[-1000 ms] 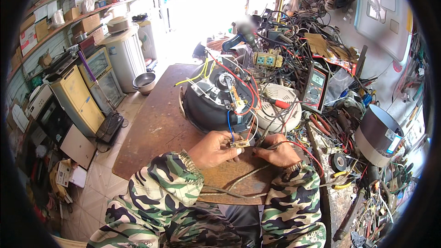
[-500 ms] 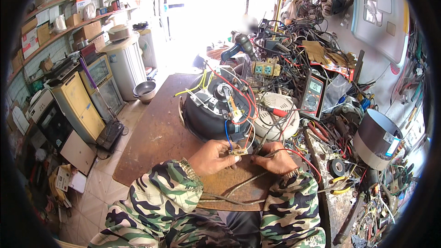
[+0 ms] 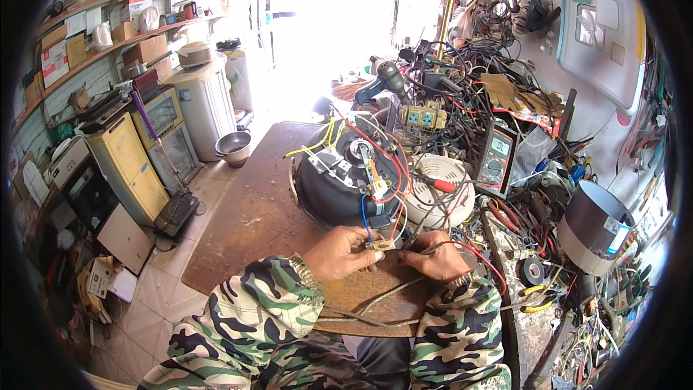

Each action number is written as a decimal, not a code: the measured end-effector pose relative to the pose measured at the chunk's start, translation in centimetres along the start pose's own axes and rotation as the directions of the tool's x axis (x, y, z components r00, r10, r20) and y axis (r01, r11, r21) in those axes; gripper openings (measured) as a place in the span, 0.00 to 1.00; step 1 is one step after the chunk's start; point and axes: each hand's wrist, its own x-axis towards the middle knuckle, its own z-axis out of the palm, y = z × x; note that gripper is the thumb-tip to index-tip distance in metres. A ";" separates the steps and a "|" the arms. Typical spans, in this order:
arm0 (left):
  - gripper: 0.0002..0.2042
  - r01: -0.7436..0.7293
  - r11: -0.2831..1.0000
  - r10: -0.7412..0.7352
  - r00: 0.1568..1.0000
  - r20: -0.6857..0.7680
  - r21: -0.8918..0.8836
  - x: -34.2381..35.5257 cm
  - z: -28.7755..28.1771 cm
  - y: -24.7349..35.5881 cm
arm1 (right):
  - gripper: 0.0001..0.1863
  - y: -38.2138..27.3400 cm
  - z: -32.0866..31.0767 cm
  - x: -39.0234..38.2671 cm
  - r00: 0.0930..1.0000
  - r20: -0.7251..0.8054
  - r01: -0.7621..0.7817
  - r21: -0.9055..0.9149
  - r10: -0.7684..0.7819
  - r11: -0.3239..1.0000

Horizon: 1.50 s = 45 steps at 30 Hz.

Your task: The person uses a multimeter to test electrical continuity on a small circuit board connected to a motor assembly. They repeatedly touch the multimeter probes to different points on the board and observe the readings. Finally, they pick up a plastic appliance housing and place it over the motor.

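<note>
My left hand (image 3: 338, 254) is closed, thumb and fingers pinching a small pale terminal block (image 3: 381, 245). Blue, red and white wires run from the block up to an upturned black round appliance base (image 3: 328, 191) with exposed metal parts. My right hand (image 3: 437, 258) is closed around a dark cord (image 3: 413, 240) just right of the block; its fingertips are partly hidden. A red-and-black multimeter (image 3: 498, 155) stands beyond my right hand. Its red probe (image 3: 440, 185) lies across a round cream vented cover (image 3: 432, 206) beside the black base.
The brown wooden table (image 3: 238, 224) carries the work; a loose cord (image 3: 390, 290) lies near its front edge. Tangled wires, pliers, black tape (image 3: 531, 271) and a grey cylinder (image 3: 593, 225) crowd the right side. A pan (image 3: 234, 146) sits on the floor at left.
The whole view has shifted slightly, so the scene sits a little lower and farther right. Both hands keep their holds, with only slight finger movement near the terminal block.
</note>
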 end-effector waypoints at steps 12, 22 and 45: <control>0.15 -0.004 0.999 0.003 1.000 -0.023 -0.044 -0.3 0.0 -0.1 | 0.13 0.6 0.4 0.3 0.996 -0.026 0.089 0.071 -0.087 0.994; 0.17 0.037 0.999 -0.038 0.999 -0.032 -0.033 -0.2 0.2 0.8 | 0.11 0.8 0.4 0.4 0.999 -0.014 0.049 0.086 -0.048 0.995; 0.16 0.032 0.996 -0.037 0.998 -0.054 -0.088 -0.3 0.2 0.7 | 0.10 -0.3 0.4 0.3 1.000 -0.008 -0.001 0.096 0.002 0.995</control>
